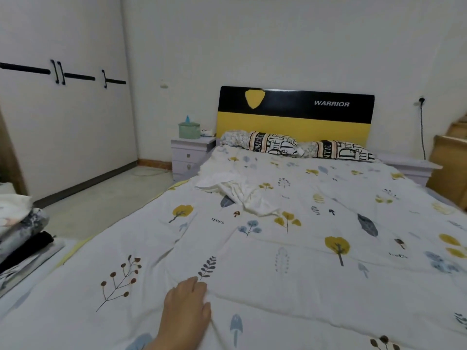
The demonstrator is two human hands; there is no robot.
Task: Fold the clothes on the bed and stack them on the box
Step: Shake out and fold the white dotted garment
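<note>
White crumpled garment (240,190) lies well beyond the left hand (185,308), which rests flat, fingers straight, on the bed (316,274).

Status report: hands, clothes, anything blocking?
Left hand flat on the bedspread, holding nothing; right hand out of view. White garment unfolded mid-bed. Folded stack at left. Nothing blocking.

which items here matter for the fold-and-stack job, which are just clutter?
Job:
- white garment, crumpled on the bed
- stack of folded clothes at the left edge
- left hand, flat on the bedspread

Just lying about:
- pillows
- nightstand with green tissue box
- wardrobe
- hanging cable
</note>
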